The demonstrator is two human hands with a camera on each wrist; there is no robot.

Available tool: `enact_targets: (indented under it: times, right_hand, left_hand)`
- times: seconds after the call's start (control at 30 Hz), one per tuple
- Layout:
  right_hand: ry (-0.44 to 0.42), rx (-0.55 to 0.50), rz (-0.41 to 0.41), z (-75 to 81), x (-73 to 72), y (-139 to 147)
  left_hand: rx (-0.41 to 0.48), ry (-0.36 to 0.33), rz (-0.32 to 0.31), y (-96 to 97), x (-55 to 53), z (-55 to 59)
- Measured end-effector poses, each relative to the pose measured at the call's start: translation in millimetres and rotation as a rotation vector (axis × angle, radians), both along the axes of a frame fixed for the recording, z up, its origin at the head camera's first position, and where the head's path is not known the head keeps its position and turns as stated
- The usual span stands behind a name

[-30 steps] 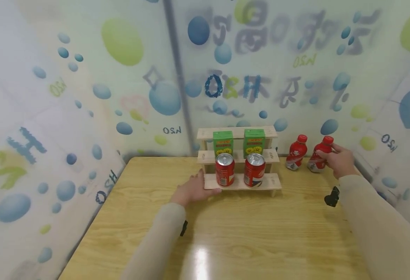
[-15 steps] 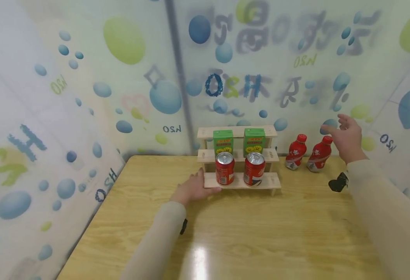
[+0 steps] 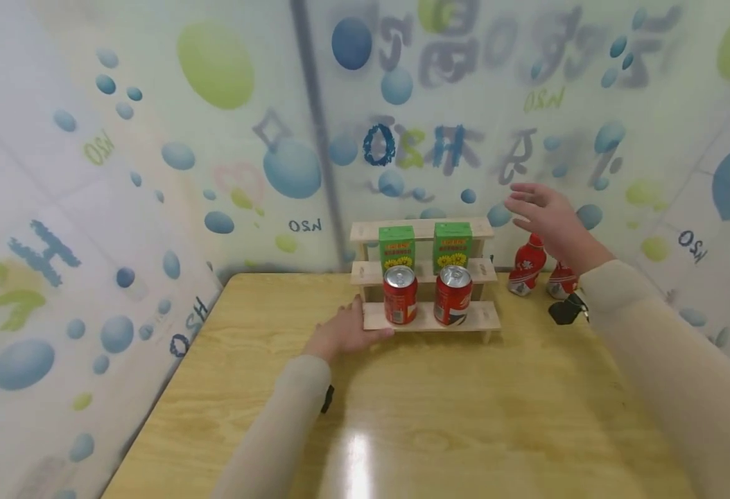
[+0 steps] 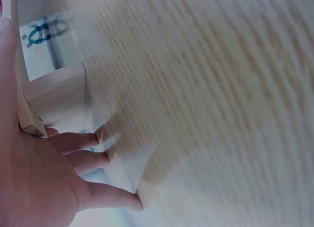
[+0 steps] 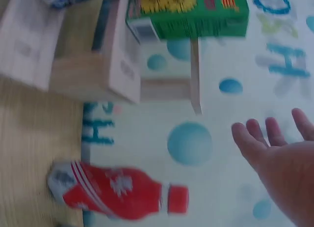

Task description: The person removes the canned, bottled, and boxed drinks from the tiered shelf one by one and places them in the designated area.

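A three-tier wooden display shelf (image 3: 430, 319) stands on the table with two red soda cans (image 3: 400, 298) on its bottom step. Two green drink cartons (image 3: 396, 244) stand on the middle step. My left hand (image 3: 344, 331) rests against the shelf's lower left corner. Its thumb lies along the front edge; in the left wrist view, several straight fingers (image 4: 88, 160) reach to the tabletop. My right hand (image 3: 552, 222) hovers with nothing in it, fingers pointing left toward the shelf. Two red bottles (image 3: 526, 267) stand below it, the right one partly hidden by the hand and sleeve.
The wooden table (image 3: 452, 402) backs onto a printed curtain (image 3: 246, 104) with bubbles and lettering, which also closes in both sides. The bottles stand just right of the shelf, near the table's back edge. A dark strap piece (image 3: 566, 310) hangs at the right wrist.
My right hand has let go of the right bottle, risen, and moved left over the bottles toward the shelf. The left hand stays at the shelf's corner.
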State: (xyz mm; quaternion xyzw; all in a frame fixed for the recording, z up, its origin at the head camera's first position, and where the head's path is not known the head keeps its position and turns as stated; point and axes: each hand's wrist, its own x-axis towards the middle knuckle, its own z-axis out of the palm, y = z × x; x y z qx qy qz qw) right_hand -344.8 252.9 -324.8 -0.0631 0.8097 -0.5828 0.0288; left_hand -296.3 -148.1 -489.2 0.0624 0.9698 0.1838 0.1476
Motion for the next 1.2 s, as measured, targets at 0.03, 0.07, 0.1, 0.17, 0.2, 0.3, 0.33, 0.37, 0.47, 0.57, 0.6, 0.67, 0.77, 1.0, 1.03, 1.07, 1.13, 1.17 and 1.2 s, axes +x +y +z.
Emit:
enact_targets:
  times: [0.03,0.07,0.1,0.17,0.2,0.3,0.33,0.37,0.47,0.57,0.6,0.67,0.77,1.0,1.03,1.07,1.13,1.17,1.2]
  right_hand:
    - [-0.01,-0.002,0.031,-2.1,0.0,-6.5]
    - [-0.015,-0.002,0.059,-4.4,-0.1,-12.9]
    - [-0.023,0.004,0.082,-6.9,0.3,-18.6]
    - [-0.04,0.014,0.122,-12.3,1.7,-29.2]
    - [-0.048,0.011,0.137,-15.2,2.3,-34.0]
    - [-0.073,-0.009,0.166,-24.2,3.9,-45.7]
    - [-0.085,-0.02,0.169,-27.6,4.2,-48.8]
    - [-0.096,-0.027,0.167,-31.1,4.1,-51.4]
    - [-0.12,-0.055,0.16,-40.6,4.8,-58.0]
    - [-0.118,-0.085,0.138,-47.6,6.0,-61.0]
    - [-0.112,-0.095,0.131,-49.2,6.4,-61.4]
    - [-0.106,-0.109,0.113,-50.9,7.4,-61.3]
    - [-0.105,-0.13,0.095,-51.6,7.8,-60.3]
    - [-0.113,-0.14,0.085,-56.7,6.7,-58.8]
    - [-0.112,-0.139,0.084,-57.2,6.3,-58.9]
    - [-0.111,-0.14,0.081,-57.6,5.9,-59.0]
    - [-0.106,-0.136,0.075,-57.8,5.0,-59.8]
    - [-0.104,-0.138,0.072,-57.8,4.5,-60.4]
    - [-0.104,-0.139,0.07,-58.1,3.9,-60.8]
  left_hand:
    - [0.003,0.001,0.003,-0.2,-0.2,-0.1]
    - [0.005,0.003,0.006,-0.5,-0.5,-0.2]
    - [0.007,0.003,0.007,-0.5,-0.8,-0.1]
    - [0.01,0.0,0.005,-1.3,-1.2,0.0]
    - [0.012,-0.002,0.007,-1.8,-1.3,0.2]
    - [0.008,-0.009,0.007,-2.6,-0.9,1.0]
    - [0.007,-0.01,0.009,-3.0,-0.7,1.1]
    - [0.007,-0.012,0.011,-3.1,-0.4,1.2]
    - [0.007,-0.014,0.01,-3.3,0.3,0.5]
    - [0.008,-0.013,0.014,-2.6,-0.4,-1.5]
    - [0.007,-0.011,0.015,-2.3,-1.0,-2.1]
    - [0.008,-0.006,0.014,-1.8,-2.3,-3.6]
    - [0.003,0.001,0.009,-1.4,-3.8,-3.2]
    - [0.014,-0.015,0.012,-0.1,1.0,-2.6]
    - [0.013,-0.015,0.014,0.0,1.0,-2.6]
    - [0.011,-0.013,0.015,-0.1,0.8,-2.6]
    - [0.006,-0.007,0.019,-0.3,0.5,-2.4]
    - [0.007,-0.004,0.02,-0.4,0.3,-2.4]
    - [0.008,-0.002,0.019,-0.6,0.2,-2.4]
